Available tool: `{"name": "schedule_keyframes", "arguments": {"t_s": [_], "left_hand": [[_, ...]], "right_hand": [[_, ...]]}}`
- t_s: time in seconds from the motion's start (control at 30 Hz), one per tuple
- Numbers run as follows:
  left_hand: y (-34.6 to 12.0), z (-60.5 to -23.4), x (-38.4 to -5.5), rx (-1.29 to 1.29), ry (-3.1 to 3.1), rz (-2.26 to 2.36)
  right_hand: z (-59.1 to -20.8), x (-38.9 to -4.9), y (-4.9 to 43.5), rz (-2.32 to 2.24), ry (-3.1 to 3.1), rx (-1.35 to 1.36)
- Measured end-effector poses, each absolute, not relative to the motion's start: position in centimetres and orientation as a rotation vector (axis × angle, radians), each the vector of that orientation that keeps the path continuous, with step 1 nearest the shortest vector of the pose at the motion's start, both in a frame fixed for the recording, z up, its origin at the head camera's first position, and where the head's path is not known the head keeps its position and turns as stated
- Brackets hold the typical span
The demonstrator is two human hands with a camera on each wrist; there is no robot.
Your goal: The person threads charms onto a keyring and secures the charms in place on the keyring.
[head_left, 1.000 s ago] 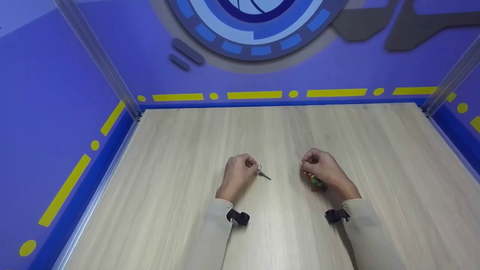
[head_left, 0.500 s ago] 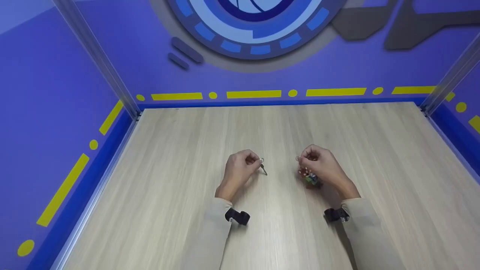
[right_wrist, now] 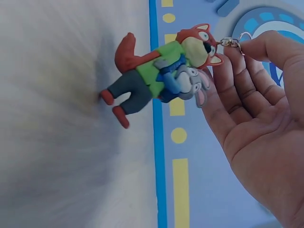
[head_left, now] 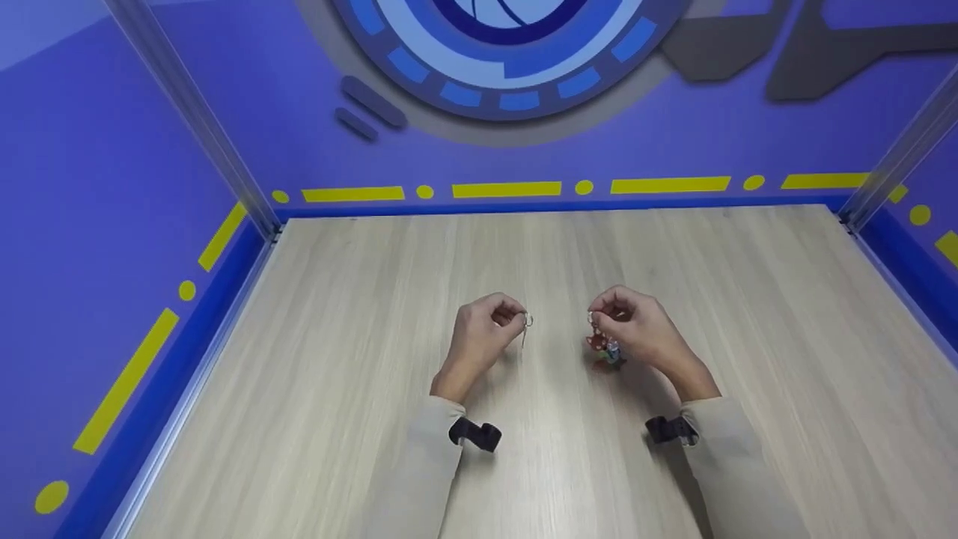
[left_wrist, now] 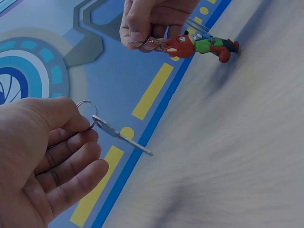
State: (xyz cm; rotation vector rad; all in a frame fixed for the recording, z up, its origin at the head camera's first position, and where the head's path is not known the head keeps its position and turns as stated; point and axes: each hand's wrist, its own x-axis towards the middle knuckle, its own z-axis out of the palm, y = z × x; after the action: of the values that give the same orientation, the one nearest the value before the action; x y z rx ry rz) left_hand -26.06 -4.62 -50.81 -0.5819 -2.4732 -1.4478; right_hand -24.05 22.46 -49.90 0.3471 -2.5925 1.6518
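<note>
My left hand [head_left: 486,333] pinches a thin metal ring [left_wrist: 88,108] between thumb and forefinger. From that ring hangs a small silver key [left_wrist: 121,135], its blade pointing down toward the tabletop. Across a short gap, my right hand [head_left: 636,326] pinches the ring of a keychain [right_wrist: 161,76] by thumb and forefinger. The charm is a red fox figure in a green shirt and dark trousers, holding a grey rabbit in blue; a short chain [right_wrist: 230,42] joins it to the ring. The two rings are apart.
A light wood-grain table [head_left: 359,299] lies under both hands. Blue panels with yellow dashes [head_left: 509,189] stand along its back and sides, framed by metal posts [head_left: 198,123]. Each wrist wears a black strap with a camera [head_left: 475,433].
Both hands have risen slightly and moved nearer each other. The key has swung from slanting to hanging almost straight down, and more of the fox keychain shows beneath the right hand.
</note>
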Motion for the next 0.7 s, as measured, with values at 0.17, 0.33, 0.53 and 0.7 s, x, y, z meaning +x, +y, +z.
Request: {"name": "schedule_keyframes", "arguments": {"t_s": [0.17, 0.33, 0.53, 0.7], "left_hand": [[-4.5, -50.7, -25.9, -0.592, -2.463, -1.475], [-4.4, -50.5, -25.7, -0.629, -2.432, -1.509], [-4.2, -50.1, -25.4, -0.687, -2.415, -1.515], [-4.0, -49.7, -25.2, -0.705, -2.435, -1.516]], "right_hand": [[-49.4, -23.7, 22.0, 1.688, -2.578, 0.369], [-49.0, -23.5, 21.6, 1.682, -2.560, 0.427], [-48.5, -23.2, 21.0, 1.724, -2.528, 0.495], [-48.3, -23.0, 20.5, 1.700, -2.509, 0.520]]}}
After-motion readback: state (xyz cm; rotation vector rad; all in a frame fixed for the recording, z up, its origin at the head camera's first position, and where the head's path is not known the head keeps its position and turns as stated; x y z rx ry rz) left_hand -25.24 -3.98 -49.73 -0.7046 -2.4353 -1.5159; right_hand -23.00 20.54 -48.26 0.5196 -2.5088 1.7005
